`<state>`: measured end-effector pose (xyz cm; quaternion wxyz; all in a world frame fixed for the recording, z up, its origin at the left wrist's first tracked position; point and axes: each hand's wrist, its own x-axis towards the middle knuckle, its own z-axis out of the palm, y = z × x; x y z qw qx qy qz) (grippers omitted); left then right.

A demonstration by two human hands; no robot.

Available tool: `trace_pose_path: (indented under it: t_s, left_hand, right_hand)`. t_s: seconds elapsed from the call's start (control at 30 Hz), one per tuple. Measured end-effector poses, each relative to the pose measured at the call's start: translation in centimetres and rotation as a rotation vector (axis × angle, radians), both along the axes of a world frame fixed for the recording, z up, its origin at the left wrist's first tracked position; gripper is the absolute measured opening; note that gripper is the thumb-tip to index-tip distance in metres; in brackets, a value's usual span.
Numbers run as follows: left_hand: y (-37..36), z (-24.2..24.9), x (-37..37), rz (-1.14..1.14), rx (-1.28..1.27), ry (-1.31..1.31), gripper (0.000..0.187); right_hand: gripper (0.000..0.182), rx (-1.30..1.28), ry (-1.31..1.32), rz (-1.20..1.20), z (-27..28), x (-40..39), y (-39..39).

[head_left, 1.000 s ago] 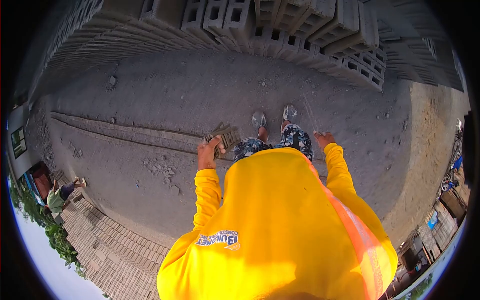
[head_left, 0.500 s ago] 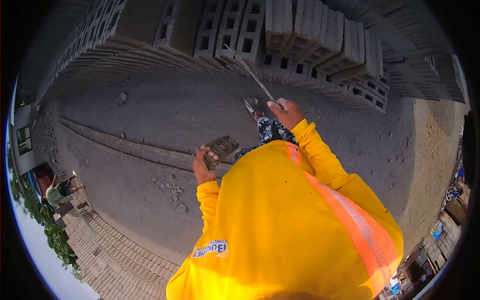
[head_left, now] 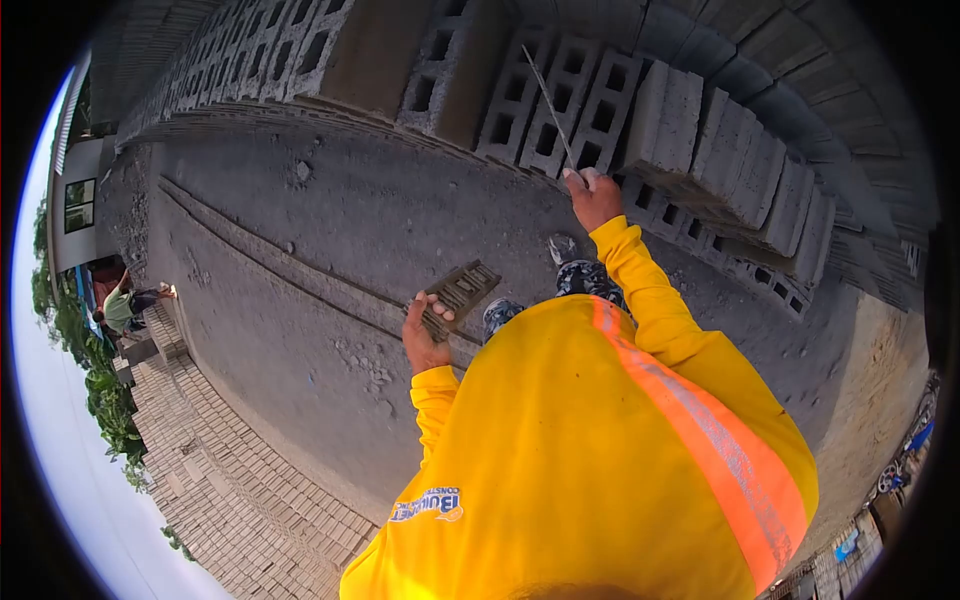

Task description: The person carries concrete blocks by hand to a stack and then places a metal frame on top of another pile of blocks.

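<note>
My left hand [head_left: 428, 335] is closed around one end of a small brownish slab [head_left: 466, 290], its face marked with a row of slots or raised bars. I cannot tell what kind of thing the slab is. In my right hand [head_left: 597, 198], held out in front of me, is a thin, pale stick [head_left: 549, 102]. It points up and away, and its far end overlaps the stacked hollow concrete blocks [head_left: 572, 100] in this view. My shoe [head_left: 564, 250] shows on the ground below the right wrist.
A long wall of hollow blocks [head_left: 420, 85] runs along the far side. More blocks [head_left: 745, 160] lie stacked at right. A low strip [head_left: 290, 265] crosses the dusty ground, with rubble [head_left: 365, 365] beside it. Another person [head_left: 125, 307] bends near rows of blocks [head_left: 240, 450].
My view has turned, so the block stacks sit further right. My right hand and the stick have moved up toward the blocks. The slab stays in my left hand.
</note>
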<state>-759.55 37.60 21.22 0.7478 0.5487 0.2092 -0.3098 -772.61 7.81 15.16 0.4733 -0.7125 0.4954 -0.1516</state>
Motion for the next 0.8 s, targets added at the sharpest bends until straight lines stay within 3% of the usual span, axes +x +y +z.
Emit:
trace_pose_path:
  t_s: [0.23, 0.27, 0.47, 0.57, 0.67, 0.8]
  left_hand:
    - [-1.9, -0.6, 5.5, -0.081, -0.004, 0.006, 0.019]
    - [-1.8, -1.1, 6.6, -0.116, -0.013, 0.018, 0.018]
    - [-0.6, -2.4, 14.1, -0.324, -0.046, 0.094, 0.017]
    - [0.3, -1.7, 17.9, -0.313, -0.068, 0.132, 0.016]
    - [2.3, -1.7, 21.6, -0.337, -0.052, 0.118, 0.016]
    - [4.0, -1.3, 24.9, -0.335, -0.017, 0.074, 0.018]
  right_hand:
    - [0.038, -0.068, -0.143, -0.058, 4.6, 6.4, 1.4]
    - [0.032, -0.222, -0.214, -0.110, 4.9, 7.6, 2.1]
    - [0.030, -0.445, -0.314, -0.088, 10.4, 12.9, 5.1]
    - [0.033, -0.406, -0.445, -0.072, 15.3, 16.5, 6.3]
    - [0.035, -0.163, -0.656, -0.004, 19.6, 20.1, 6.0]
    - [0.045, 0.045, -0.815, -0.024, 21.8, 28.2, 4.0]
